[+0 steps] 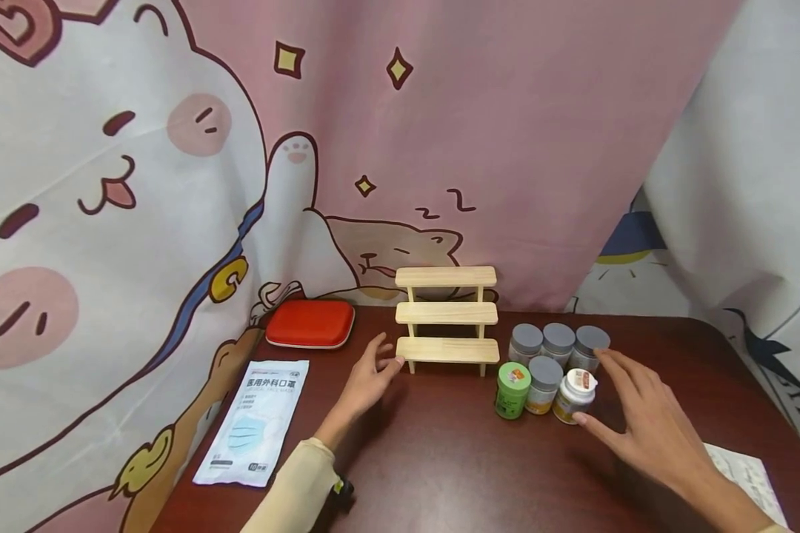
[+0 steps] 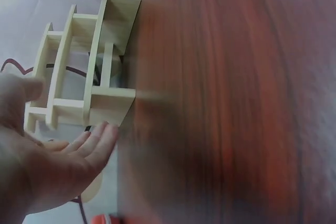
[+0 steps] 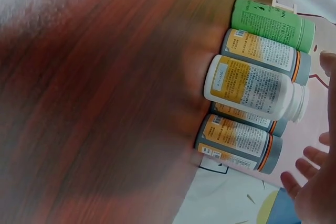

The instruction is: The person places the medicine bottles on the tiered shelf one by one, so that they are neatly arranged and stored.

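A small three-step wooden rack (image 1: 447,349) stands against the back curtain. Beside its left end is my left hand (image 1: 365,379), fingers loosely extended and holding nothing; whether a fingertip touches the wood I cannot tell. Right of the rack several bottles stand upright in a close group. The white bottle (image 1: 575,400) is at the front right, a green bottle (image 1: 512,392) at the front left, and a grey-lidded bottle (image 1: 544,385) between them. More grey-lidded bottles are behind. My right hand (image 1: 656,422) spreads its thumb and fingers around the white bottle's right side, apparently without gripping it.
On the left of the dark wooden table (image 1: 440,466) lie a red zip case (image 1: 310,323) and a white face mask packet (image 1: 253,422). A paper sheet (image 1: 747,481) with writing lies partly under the right forearm. Printed curtains (image 1: 520,148) rise behind and at both sides.
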Demonstrator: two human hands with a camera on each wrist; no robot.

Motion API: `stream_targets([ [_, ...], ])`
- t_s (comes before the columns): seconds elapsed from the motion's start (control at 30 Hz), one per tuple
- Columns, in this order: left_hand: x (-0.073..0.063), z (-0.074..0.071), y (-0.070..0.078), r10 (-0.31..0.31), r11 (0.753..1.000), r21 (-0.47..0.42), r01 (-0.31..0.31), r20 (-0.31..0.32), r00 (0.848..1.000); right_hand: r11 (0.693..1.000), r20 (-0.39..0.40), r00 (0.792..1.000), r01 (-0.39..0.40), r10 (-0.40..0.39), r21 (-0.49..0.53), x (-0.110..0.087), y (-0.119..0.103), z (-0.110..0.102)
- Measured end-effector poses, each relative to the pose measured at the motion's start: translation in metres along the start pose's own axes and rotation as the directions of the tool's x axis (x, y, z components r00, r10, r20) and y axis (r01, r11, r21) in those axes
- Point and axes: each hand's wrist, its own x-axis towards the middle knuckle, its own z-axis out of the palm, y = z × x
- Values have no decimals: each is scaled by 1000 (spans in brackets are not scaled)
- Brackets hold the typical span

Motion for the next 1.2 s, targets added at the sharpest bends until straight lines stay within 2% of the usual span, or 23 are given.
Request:
stream_targets([
  [0.07,5,4,-1,-54,997,-55,52,-26,998,1000,-1,1000,12,-12,16,1,-1,0],
  [0.17,12,9,-2,-101,983,-157,94,-38,994,999,-5,1000,24,-24,35,3,-2,1],
  [0.3,21,14,-4,-143,941,-315,127,-29,989,999,-7,1000,15,-15,48,5,-3,1],
  [0.43,29,18,-7,-214,872,-453,183,-16,977,999,-16,1000,21,-20,46,6,-2,1],
  [0.53,33,19,-8,-288,784,-569,248,20,957,998,-41,999,37,-35,53,8,-3,2],
  [0.63,35,19,-8,-342,701,-649,296,58,938,996,-64,997,38,-33,78,9,-4,5],
  [0.7,35,19,-6,-362,673,-670,313,72,930,995,-75,997,31,-24,97,9,-5,7],
  [0.8,36,18,-4,-377,658,-676,331,85,922,993,-90,996,25,-14,118,8,-6,10],
  [1.03,36,20,-6,-376,647,-686,332,92,922,984,-100,995,17,1,179,6,-6,16],
  [1.2,30,19,-12,-382,662,-676,325,69,922,977,-75,996,-37,54,208,5,-11,23],
])
